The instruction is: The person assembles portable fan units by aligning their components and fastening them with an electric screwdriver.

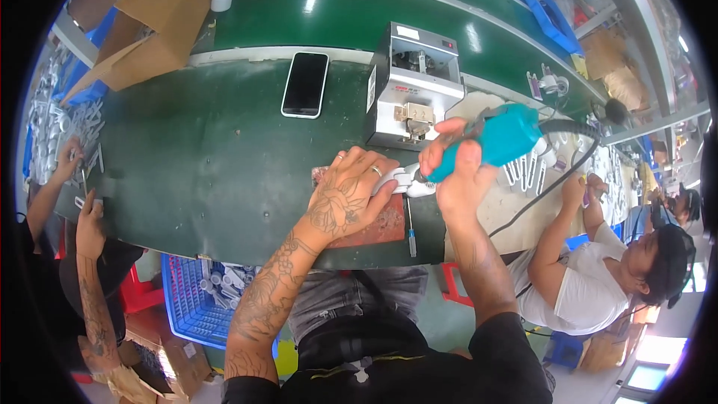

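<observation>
My right hand (462, 179) grips a teal electric screwdriver (497, 136), fingers wrapped round its front end. Its tip points left at a white plastic part (402, 179). My left hand (350, 196) presses that part down, thumb and fingers closed round its left side; much of the part is hidden under them. Beneath lies a worn reddish-brown pad (378, 230) on the green worktable (194, 172). Whether the tip touches the part I cannot tell. Beside the pad's right edge lies a thin hand screwdriver (411, 243) with a blue handle.
A silver-and-black machine (415, 82) and a smartphone (305, 84) stand farther back. White parts (527, 172) lie at right, beside a co-worker (598, 277). Another person's hands (88, 221) work at left. A cardboard box (161, 19) and a blue basket (198, 322) hold the left side; a black cable (550, 194) hangs right.
</observation>
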{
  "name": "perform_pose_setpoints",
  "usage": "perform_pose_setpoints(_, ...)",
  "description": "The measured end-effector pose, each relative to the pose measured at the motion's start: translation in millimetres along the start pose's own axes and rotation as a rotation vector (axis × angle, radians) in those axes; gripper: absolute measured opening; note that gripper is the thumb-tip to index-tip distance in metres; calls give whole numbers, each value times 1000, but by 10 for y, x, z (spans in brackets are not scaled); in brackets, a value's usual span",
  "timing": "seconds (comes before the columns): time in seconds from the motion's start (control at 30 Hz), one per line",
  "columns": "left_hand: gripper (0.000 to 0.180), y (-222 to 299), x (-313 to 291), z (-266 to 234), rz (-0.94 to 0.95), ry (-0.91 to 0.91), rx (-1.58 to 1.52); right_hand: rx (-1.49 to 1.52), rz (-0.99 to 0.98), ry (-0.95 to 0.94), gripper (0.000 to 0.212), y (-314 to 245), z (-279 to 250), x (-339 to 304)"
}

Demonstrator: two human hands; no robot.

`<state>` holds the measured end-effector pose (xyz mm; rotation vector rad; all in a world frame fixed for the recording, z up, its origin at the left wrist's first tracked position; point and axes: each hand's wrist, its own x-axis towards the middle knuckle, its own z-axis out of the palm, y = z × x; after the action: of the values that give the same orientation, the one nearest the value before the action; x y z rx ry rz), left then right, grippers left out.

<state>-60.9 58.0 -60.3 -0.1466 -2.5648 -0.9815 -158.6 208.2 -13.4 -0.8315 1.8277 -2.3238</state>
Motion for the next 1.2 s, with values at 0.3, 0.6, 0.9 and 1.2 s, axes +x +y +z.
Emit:
perform_pose_setpoints(0.3,31,-22,-41,17,-6,-18,15,7,36,-14,66,70,8,-163)
perform_pose_setpoints(0.6,32,14,16,1,5,-51,38,130,28,-37,51,173,3,-172)
perform_pose_setpoints(0.9,29,27,-145,-6,223,13,121,250,143,133,59,38,-150,-379)
perform_pose_setpoints(1.2,26,-666,-745,-1082,-11,316,635,214,-66,316,72,-413,-652,-1011)
